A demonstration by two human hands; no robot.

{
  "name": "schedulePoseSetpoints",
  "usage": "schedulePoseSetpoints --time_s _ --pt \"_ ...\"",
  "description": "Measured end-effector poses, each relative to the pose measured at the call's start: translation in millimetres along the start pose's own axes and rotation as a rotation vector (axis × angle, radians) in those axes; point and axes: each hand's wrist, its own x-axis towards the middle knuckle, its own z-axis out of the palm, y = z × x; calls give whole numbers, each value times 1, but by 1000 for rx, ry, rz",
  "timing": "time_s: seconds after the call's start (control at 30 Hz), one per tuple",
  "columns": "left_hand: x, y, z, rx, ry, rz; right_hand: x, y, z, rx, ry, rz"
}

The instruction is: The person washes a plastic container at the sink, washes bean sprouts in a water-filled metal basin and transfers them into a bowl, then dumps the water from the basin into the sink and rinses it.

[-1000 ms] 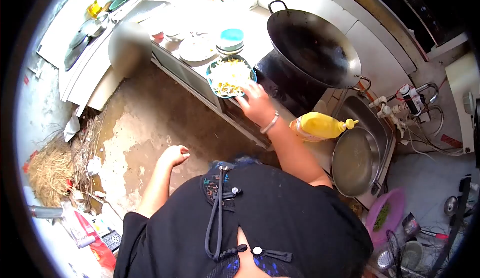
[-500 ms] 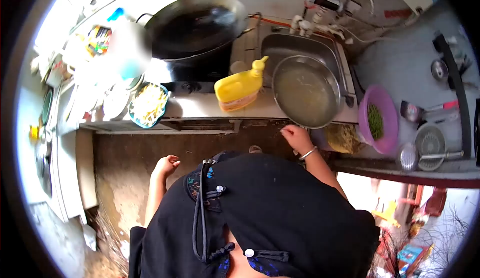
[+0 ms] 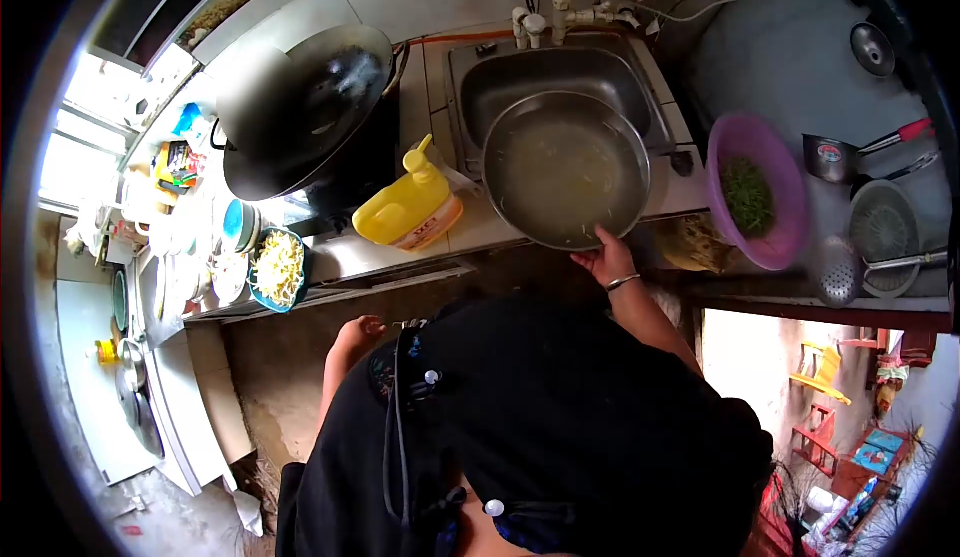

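A wide metal basin (image 3: 560,172) of cloudy water, with pale bits in it, rests over the front of the sink (image 3: 625,87). My right hand (image 3: 605,259), with a bracelet at the wrist, is at the basin's near rim. Its thumb lies over the edge and its fingers are below, closed on the rim. My left hand (image 3: 358,337) hangs in front of the counter, fingers loosely curled together, with nothing visible in them. Left of the basin stands a yellow pump bottle (image 3: 410,202) on the counter.
A large wok (image 3: 330,107) sits on the stove at the left. Bean sprouts (image 3: 278,269) fill a blue container (image 3: 300,292) near the counter edge. Greens (image 3: 747,197) lie in a purple basin (image 3: 785,232) at right, beside a strainer (image 3: 885,222). Taps (image 3: 535,27) rise behind the sink.
My right hand has moved up to the basin and taken hold of its near rim. The left hand stays low, in front of the counter. The view has shifted and turned.
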Motion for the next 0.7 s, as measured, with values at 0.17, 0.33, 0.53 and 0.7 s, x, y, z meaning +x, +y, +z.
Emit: schedulePoseSetpoints --time_s 0.17,0.33,0.53,0.7 --pt "-10 10 17 -14 37 -5 12 -7 -7 -98 16 -4" --pt "-9 26 24 -196 16 -246 -3 -39 17 -78 -11 28" --pt "33 -32 45 -290 -10 -230 -7 -75 37 -120 -92 128" --pt "-3 56 39 -78 16 -165 2 -93 46 -126 -107 152"
